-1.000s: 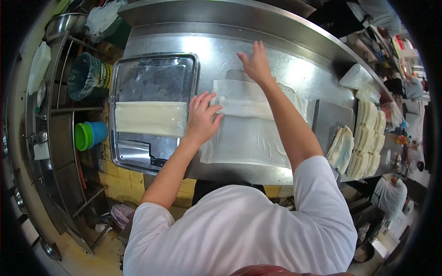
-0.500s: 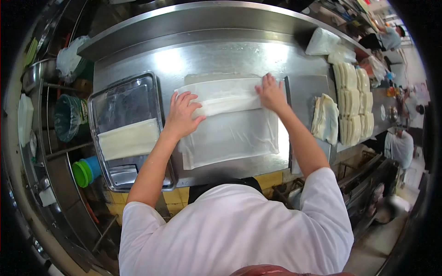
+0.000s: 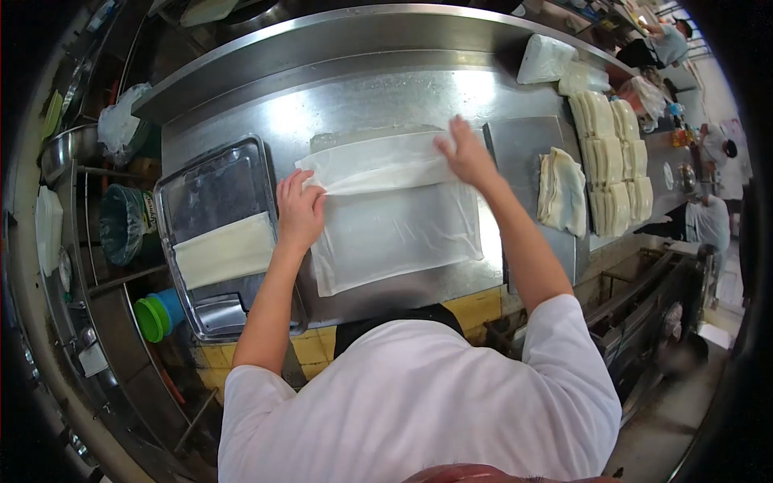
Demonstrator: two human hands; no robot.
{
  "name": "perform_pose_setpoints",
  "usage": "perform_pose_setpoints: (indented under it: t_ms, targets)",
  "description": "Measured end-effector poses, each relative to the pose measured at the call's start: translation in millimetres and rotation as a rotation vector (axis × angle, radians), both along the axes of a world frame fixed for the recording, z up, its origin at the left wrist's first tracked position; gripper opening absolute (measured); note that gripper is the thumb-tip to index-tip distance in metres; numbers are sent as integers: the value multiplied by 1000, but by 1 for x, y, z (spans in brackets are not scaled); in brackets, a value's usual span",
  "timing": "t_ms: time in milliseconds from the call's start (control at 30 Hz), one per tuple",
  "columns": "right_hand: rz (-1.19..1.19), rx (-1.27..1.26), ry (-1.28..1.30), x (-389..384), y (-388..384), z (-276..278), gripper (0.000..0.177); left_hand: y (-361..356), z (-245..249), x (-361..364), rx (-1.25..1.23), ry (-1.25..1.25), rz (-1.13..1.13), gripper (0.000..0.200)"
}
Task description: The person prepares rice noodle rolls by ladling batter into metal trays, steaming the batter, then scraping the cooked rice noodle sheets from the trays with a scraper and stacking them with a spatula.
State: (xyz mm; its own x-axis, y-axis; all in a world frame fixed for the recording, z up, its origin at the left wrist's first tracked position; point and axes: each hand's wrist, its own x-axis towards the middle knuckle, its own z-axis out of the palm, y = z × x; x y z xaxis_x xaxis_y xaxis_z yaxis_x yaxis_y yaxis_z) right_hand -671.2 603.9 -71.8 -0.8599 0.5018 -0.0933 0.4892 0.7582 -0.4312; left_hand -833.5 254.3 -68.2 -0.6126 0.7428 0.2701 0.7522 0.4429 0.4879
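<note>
A thin, translucent white sheet (image 3: 394,241) lies spread on the steel worktop, its far part doubled over into a whiter folded band (image 3: 378,161). At the left end of that band, my left hand (image 3: 299,213) pinches the sheet's edge between thumb and bent fingers. My right hand (image 3: 471,157) is over the band's right end, fingers stretched out and holding nothing. Beyond the fold, a strip of damp, greyish film (image 3: 354,138) shows on the metal.
To the left, a metal tray (image 3: 213,173) holds a pale flat slab (image 3: 225,249) and a metal scraper-like piece (image 3: 220,314). At right, a folded pale sheet (image 3: 561,193) lies near stacked pale packs (image 3: 600,149). A raised steel ledge (image 3: 362,40) runs behind. Other people (image 3: 708,221) stand farther right.
My left hand has slid left to the sheet's edge and its fingers have drawn together. My right hand has lifted a little off the fold. The view has shifted slightly.
</note>
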Motion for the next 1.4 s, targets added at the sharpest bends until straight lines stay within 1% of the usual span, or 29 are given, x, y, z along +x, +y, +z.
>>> perform_pose_setpoints:
  t_ms: [33,67,100,133,167,200,267,300,333,400,533,567,600,633,700,767,800,833,900,933,1000,1033,1100,1133,1200,1233,1300,1333,1400]
  targets:
    - [79,-52,72,11,-19,4,78,5,4,-3,9,1,0,10]
    - [83,-45,71,19,-33,7,78,9,10,-5,95,-30,33,9]
    - [197,68,40,27,-45,10,77,11,16,-5,177,-60,70,8]
    - [307,179,13,31,-52,12,76,12,23,-5,179,-58,72,8]
    - [223,201,123,34,-47,-3,56,15,32,-5,222,-61,85,7]
    - [220,205,131,37,-33,-15,56,18,39,-5,266,-61,95,7]
    - [98,210,200,46,-7,-33,38,13,46,-3,245,-16,80,8]
    - [23,167,313,48,-10,-26,34,8,50,0,218,20,70,8]
    - [18,165,320,53,-14,-20,34,2,51,5,216,27,65,8]
    - [44,181,230,65,-21,-9,36,-10,45,19,216,14,43,7]
    - [62,162,156,91,-36,-15,37,-31,27,50,192,-12,52,6]
    - [60,180,67,95,-40,-17,41,-34,22,57,166,-25,77,5]
    - [57,199,-22,94,-45,-11,46,-36,19,63,140,-39,101,5]
    - [56,201,-18,92,-47,-4,46,-37,15,67,118,-42,108,5]
    - [131,89,-7,87,-55,7,52,-38,11,71,110,-71,110,5]
    - [172,51,-45,71,-56,3,56,-37,10,73,100,-101,115,5]
    - [213,15,-83,60,-51,0,61,-36,10,72,96,-109,112,4]
    - [215,16,-80,49,-37,-11,61,-34,11,71,95,-117,109,4]
    - [182,231,-206,26,-6,-31,70,-31,12,68,93,-113,101,4]
    - [187,230,-207,16,7,-24,70,-30,13,66,92,-112,95,4]
    - [19,202,-237,5,26,-17,71,-29,13,62,109,-110,94,5]
    - [21,196,-248,9,25,-23,71,-29,14,61,129,-108,88,5]
    - [-32,116,-8,13,24,-28,73,-26,16,60,144,-124,103,5]
    - [-25,122,-13,18,13,-22,73,-24,19,59,164,-127,118,5]
    - [148,44,122,44,-30,-9,74,-19,24,55,206,-145,133,4]
    - [155,46,120,51,-52,4,74,-16,27,52,243,-159,138,4]
    - [282,93,46,63,-86,29,66,-9,35,46,279,-151,150,4]
    - [276,93,47,66,-84,20,66,-7,39,45,313,-139,155,5]
    - [141,208,79,73,-65,-7,46,-4,47,42,309,-124,145,5]
